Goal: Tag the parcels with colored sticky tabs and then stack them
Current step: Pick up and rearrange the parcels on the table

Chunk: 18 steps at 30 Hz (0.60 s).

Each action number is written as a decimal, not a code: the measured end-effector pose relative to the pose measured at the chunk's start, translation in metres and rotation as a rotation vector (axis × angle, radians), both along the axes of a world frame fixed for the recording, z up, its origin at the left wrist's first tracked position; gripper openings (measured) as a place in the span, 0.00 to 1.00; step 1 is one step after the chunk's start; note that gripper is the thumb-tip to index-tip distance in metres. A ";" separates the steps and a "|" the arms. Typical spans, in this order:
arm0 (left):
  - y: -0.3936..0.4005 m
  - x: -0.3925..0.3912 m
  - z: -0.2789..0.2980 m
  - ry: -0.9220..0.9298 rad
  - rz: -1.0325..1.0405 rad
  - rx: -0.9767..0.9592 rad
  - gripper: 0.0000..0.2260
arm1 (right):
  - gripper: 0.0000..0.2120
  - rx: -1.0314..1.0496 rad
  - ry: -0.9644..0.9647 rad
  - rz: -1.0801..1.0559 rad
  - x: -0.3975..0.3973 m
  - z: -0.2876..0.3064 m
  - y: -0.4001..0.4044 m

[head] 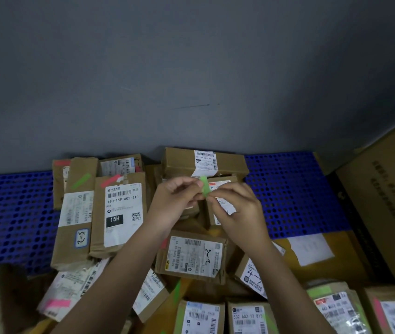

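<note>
1. Head view: both hands are raised together over a heap of cardboard parcels. The left hand (176,201) has its fingers curled and pinches a green sticky tab (205,186) at its lower left edge.
2. The right hand (236,210) meets the tab from the right, fingertips closed on its lower end; whether it is peeling or only steadying is hard to tell.
3. The tab stands nearly upright between the two hands, in front of a long parcel (205,162) at the back.
4. Below the hands lies a parcel marked "3-2" (193,257).
5. To the left, a parcel labelled "15H" (119,214) carries a pink tab; its neighbour (76,213) carries a green one.
6. All rest on a blue perforated pallet (288,189).
</note>
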<state>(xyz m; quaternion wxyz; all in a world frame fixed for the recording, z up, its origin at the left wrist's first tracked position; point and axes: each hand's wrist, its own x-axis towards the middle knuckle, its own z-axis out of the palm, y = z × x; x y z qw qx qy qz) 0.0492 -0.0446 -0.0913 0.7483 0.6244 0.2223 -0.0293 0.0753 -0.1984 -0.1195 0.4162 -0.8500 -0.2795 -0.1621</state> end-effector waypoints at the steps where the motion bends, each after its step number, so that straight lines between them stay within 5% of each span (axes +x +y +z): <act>1: 0.000 -0.002 0.001 -0.006 -0.014 -0.015 0.04 | 0.06 0.091 0.119 -0.018 -0.003 0.001 0.002; 4: 0.001 -0.009 0.002 -0.009 -0.085 -0.103 0.08 | 0.05 0.377 0.521 -0.046 -0.008 0.007 0.010; 18: 0.006 0.002 -0.018 0.007 -0.168 0.257 0.09 | 0.07 0.628 0.881 -0.134 0.009 -0.009 0.019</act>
